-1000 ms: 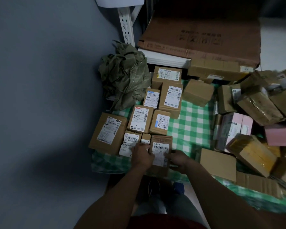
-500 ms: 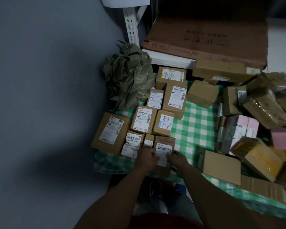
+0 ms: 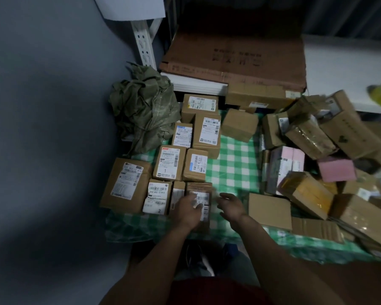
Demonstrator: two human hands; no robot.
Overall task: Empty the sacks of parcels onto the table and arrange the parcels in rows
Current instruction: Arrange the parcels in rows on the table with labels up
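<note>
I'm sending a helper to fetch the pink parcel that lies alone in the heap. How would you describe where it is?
Start at the green checked tablecloth and look to its right side, where the unsorted heap of boxes lies. The pink parcel sits on the heap, right of a pink-and-white box. It is plain pink with no label showing; its neighbours are brown cardboard.

Labelled parcel (image 3: 169, 164): "1". White-labelled parcel (image 3: 156, 198): "2", "502-602-12-815".
</note>
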